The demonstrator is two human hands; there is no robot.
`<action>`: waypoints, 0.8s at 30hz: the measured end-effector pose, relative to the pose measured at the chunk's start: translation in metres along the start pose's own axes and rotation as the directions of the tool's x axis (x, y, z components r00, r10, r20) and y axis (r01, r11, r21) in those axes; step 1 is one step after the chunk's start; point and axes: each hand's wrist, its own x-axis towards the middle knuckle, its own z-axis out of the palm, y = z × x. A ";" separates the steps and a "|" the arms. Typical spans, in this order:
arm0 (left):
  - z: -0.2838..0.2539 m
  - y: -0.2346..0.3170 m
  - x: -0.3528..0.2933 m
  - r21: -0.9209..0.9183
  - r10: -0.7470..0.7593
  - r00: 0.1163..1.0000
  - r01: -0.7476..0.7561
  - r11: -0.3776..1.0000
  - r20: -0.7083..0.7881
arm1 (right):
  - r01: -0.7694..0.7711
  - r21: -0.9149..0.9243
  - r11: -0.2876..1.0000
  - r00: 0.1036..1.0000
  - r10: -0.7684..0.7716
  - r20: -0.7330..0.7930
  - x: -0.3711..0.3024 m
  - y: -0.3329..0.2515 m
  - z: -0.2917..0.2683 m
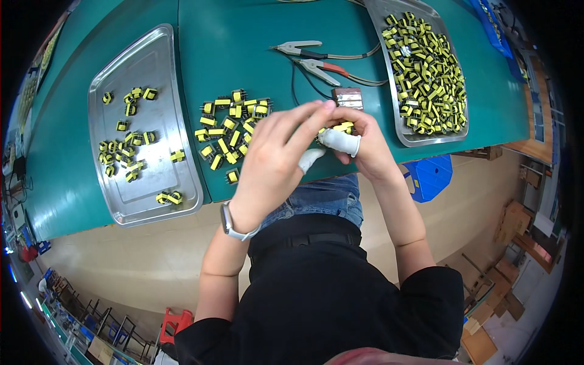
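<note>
Both hands meet over the table's front edge, with white finger cots on the thumbs. My right hand (368, 146) is closed around small transformers with yellow tape and black cores; one yellow transformer (345, 127) shows above its covered thumb. My left hand (274, 155), with a watch on its wrist, reaches across with curled fingers to meet the right fingers. What it pinches is mostly hidden behind the fingers. Beside it on the left lies a loose group of similar transformers (223, 135). Just beyond the right fingers sits a small brown block with metal plates (348, 98).
A metal tray (146, 198) with scattered transformers stands at the left. Another metal tray (420, 141), heaped with them, stands at the right. Two clip leads, one black clip (299, 48) and one red clip (322, 68), lie at the back. A blue stool (431, 177) stands below the table.
</note>
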 end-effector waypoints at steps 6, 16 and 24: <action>-0.030 -0.011 -0.011 0.475 -0.200 0.950 0.065 0.878 0.240 | 0.232 -0.544 0.806 0.910 -0.378 -0.172 0.001 -0.007 -0.026; -0.018 -0.022 -0.009 0.366 -0.178 0.970 0.108 0.924 0.164 | 0.291 -0.956 -0.043 0.685 -0.689 0.239 0.010 -0.003 -0.067; -0.006 -0.018 -0.008 0.399 -0.104 0.983 0.036 0.916 0.150 | 0.319 -0.882 -0.347 0.642 -0.606 0.470 0.010 -0.009 -0.066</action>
